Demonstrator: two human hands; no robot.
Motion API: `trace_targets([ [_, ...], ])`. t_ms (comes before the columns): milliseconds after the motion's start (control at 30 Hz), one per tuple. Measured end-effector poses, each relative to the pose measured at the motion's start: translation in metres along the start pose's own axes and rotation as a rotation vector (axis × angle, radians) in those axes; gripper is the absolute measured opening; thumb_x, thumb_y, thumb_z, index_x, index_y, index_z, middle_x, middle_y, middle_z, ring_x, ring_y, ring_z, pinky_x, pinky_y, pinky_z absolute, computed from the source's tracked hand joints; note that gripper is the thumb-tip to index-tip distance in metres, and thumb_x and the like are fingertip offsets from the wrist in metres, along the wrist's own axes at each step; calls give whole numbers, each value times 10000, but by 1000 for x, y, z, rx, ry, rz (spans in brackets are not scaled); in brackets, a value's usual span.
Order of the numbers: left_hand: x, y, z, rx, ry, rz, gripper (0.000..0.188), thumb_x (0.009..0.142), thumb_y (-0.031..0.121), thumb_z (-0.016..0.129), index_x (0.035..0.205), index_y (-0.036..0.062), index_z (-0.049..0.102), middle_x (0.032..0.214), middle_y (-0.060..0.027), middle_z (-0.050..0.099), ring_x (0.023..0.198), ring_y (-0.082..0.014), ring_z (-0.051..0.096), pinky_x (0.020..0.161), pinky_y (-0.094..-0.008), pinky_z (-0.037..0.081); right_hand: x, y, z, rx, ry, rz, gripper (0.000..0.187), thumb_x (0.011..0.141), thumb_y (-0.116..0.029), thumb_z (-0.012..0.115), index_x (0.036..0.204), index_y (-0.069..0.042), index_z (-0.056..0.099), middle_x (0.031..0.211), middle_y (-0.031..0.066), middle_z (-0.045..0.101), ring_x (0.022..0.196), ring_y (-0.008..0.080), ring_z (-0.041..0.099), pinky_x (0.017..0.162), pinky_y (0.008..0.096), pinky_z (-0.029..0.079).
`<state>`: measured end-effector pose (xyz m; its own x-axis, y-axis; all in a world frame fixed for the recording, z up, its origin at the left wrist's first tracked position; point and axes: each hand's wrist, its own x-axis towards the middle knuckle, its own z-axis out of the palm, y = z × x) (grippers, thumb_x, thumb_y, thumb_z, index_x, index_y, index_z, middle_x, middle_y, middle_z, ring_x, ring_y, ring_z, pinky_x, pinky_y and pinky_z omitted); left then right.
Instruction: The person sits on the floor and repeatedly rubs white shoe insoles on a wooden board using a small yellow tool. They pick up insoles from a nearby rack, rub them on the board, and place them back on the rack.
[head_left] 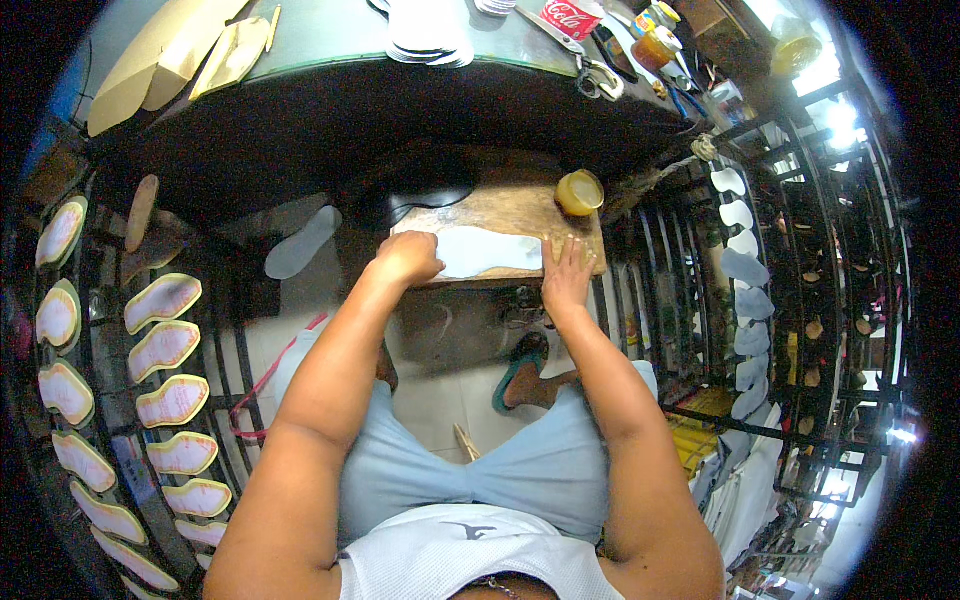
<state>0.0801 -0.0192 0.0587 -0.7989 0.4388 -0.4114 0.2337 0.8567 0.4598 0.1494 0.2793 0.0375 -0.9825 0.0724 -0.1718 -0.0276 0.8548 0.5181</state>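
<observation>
A pale white shoe insole lies flat along the front of a worn wooden board. My left hand is closed at the insole's left end, its fingers curled and partly hidden. At the other end, my right hand rests with fingers stretched out, touching the insole's edge and the board. A round yellowish jar stands at the board's far right corner. Behind my left hand lies a dark, shiny sheet-like thing, hard to make out in shadow.
A glass-topped table beyond holds stacked white insoles, scissors, a red can and jars. Racks with several insoles stand at left and right. Another insole lies left of the board.
</observation>
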Motion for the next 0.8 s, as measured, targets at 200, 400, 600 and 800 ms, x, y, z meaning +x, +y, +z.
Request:
trace_targets([
  [200,-4,-8,-14,-73,61,-57,419,823,353,685,1097,39,717,1142,-202,700,1078,-351,667,940,-447,523,6,-27,-7,15,85,-112,706,977,-177,471,1601,-230,146,1594,227,284,1486,376,259,1139,648,223],
  [400,-6,-17,-25,-99,106,-123,397,802,328,660,1059,37,741,1128,-208,704,1058,-354,681,924,-445,541,13,-74,-26,65,142,-158,699,970,-185,479,1598,-215,174,1583,241,301,1483,382,264,1137,664,200],
  [600,-9,-21,-29,-128,132,-148,420,810,348,670,1077,32,742,1136,-212,702,1077,-351,678,936,-437,540,17,-108,-46,144,196,-220,706,954,-168,505,1591,-230,204,1568,252,316,1477,388,272,1131,655,223],
  [800,-7,-24,-28,-146,141,-141,424,809,345,674,1078,24,739,1140,-224,697,1090,-356,673,939,-439,537,10,-126,-60,201,234,-342,760,938,-141,522,1585,-348,182,1591,237,278,1483,393,258,1133,655,224],
])
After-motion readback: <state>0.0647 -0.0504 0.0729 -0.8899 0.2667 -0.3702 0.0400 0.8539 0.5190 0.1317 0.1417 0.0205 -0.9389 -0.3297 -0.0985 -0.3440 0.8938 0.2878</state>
